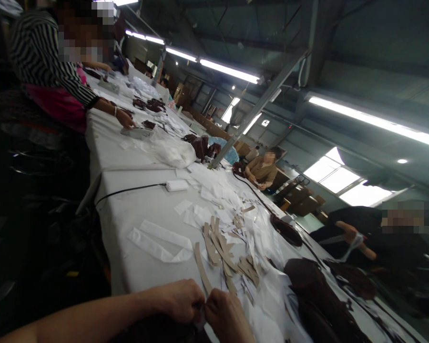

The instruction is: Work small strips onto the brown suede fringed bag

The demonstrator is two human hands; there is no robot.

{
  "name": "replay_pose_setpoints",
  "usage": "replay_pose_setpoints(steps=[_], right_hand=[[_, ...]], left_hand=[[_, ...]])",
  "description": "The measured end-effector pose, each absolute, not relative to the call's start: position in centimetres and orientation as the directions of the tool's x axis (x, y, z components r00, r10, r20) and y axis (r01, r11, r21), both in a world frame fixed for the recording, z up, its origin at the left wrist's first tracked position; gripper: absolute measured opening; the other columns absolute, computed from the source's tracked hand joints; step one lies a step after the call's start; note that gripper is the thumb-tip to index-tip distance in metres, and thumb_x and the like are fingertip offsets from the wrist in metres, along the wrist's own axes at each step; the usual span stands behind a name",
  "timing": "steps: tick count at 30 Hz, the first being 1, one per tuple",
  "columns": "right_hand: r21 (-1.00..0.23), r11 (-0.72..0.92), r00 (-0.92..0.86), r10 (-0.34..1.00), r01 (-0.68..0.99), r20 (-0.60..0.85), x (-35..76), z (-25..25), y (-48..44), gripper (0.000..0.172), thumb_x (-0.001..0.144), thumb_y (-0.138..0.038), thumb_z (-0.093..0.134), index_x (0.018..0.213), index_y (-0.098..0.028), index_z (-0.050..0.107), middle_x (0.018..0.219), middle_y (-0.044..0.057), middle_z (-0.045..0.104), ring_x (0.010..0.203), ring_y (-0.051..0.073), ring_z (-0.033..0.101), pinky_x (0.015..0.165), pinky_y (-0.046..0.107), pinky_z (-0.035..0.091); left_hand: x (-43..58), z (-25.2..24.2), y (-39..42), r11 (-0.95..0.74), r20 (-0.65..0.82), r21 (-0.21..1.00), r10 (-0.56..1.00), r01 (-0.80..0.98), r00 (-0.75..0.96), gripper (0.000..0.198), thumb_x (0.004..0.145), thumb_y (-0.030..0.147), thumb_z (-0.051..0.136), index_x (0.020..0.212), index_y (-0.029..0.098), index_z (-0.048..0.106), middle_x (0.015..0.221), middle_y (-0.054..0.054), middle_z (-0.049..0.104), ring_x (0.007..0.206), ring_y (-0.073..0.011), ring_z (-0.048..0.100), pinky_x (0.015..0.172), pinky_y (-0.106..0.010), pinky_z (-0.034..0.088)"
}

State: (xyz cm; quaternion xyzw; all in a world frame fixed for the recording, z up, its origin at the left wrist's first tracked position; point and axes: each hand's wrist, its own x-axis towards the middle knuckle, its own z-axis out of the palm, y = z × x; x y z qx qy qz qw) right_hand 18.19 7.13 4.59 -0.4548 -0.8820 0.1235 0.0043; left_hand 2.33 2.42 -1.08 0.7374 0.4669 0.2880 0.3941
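Head view, tilted hard, looking along a long white desk (136,209).

At the bottom edge: left hand (180,300) and right hand (227,317), knuckles together, fingertips meeting at a small dark piece (201,315) pinched between them. Both curled closed round that piece; too dark and too small to tell what it is. Bare left forearm running in from the lower left corner.

Just beyond the hands: tan strips (218,247) fanned loosely on the desk, some overlapping, mixed with white scraps (221,190) spread along the desk's middle. Left of the strips, a long white band (160,240) lying flat, folded back at one end. Right of the hands, a dark brown heap (311,290) near the desk's far edge, with a dark oval piece (286,231) further along.

Mid-desk: small white box (176,186) with a black cable (128,190) running off the near edge. Beyond it, a clear plastic bag (171,150), bunched.

Upper left: a person in a striped top (39,52), one hand (126,119) resting on a flat pale item on the desk, dark pieces near it. Far side: a seated person in tan (262,169), and at right a person in black (375,233) holding something white. Overhead, strip lights (229,71) and a slanted metal post (257,109).
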Motion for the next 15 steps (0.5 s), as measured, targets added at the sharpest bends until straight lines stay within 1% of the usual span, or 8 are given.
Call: replay_pose_setpoints(steps=[2,4,7,9,12,15], right_hand=[[-0.197,0.569,-0.598,0.788,0.799,-0.146,18.1,4.5,7.1,0.019,0.067,-0.006,0.054,0.062,-0.016,0.070,0.062,0.010,0.071,0.061,0.020,0.063,0.054,0.028,0.024],[-0.196,0.581,-0.611,0.770,0.790,-0.184,18.2,4.6,7.2,0.019,0.069,-0.005,0.056,0.067,-0.016,0.071,0.065,0.008,0.072,0.065,0.020,0.066,0.055,0.025,0.028],[-0.201,0.595,-0.628,0.745,0.778,-0.225,18.4,4.9,7.3,0.019,0.073,-0.007,0.058,0.076,-0.018,0.073,0.066,0.003,0.073,0.066,0.015,0.068,0.055,0.020,0.032],[-0.175,0.625,-0.648,0.721,0.761,-0.246,18.5,5.1,7.4,0.019,0.074,-0.009,0.058,0.072,-0.019,0.074,0.062,0.002,0.072,0.065,0.014,0.068,0.052,0.019,0.032],[-0.077,0.679,-0.675,0.700,0.730,-0.234,18.5,5.1,7.3,0.021,0.076,-0.010,0.057,0.064,-0.017,0.072,0.063,0.007,0.071,0.067,0.020,0.070,0.051,0.024,0.031],[0.018,0.712,-0.695,0.690,0.702,-0.203,18.4,3.9,6.5,0.021,0.078,-0.007,0.054,0.071,-0.016,0.072,0.073,0.012,0.073,0.074,0.027,0.070,0.057,0.029,0.034]], left_hand=[[2.4,-1.2,2.5,-0.259,0.045,0.835,0.912,0.486,0.409,0.017,0.064,0.012,0.057,0.070,0.018,0.072,0.058,-0.001,0.064,0.056,-0.0162,0.055,0.051,-0.022,0.038],[2.4,-1.3,2.5,-0.266,0.035,0.819,0.908,0.508,0.418,0.019,0.064,0.012,0.058,0.074,0.017,0.074,0.062,-0.002,0.068,0.058,-0.0171,0.058,0.052,-0.022,0.039],[2.5,-1.4,2.6,-0.275,0.030,0.805,0.904,0.526,0.426,0.019,0.064,0.014,0.059,0.075,0.017,0.074,0.063,-0.002,0.068,0.058,-0.0181,0.059,0.051,-0.023,0.038],[2.5,-1.3,2.5,-0.276,0.032,0.808,0.903,0.521,0.429,0.017,0.063,0.015,0.061,0.073,0.017,0.074,0.061,-0.002,0.067,0.058,-0.0185,0.058,0.051,-0.024,0.036],[2.5,-1.3,2.5,-0.261,0.033,0.835,0.902,0.484,0.430,0.015,0.062,0.014,0.062,0.072,0.017,0.073,0.058,0.000,0.064,0.058,-0.0183,0.057,0.051,-0.024,0.036],[2.2,-1.4,2.6,-0.230,0.038,0.881,0.905,0.414,0.423,0.015,0.062,0.012,0.060,0.070,0.017,0.072,0.054,0.003,0.058,0.058,-0.0161,0.054,0.051,-0.022,0.037]])
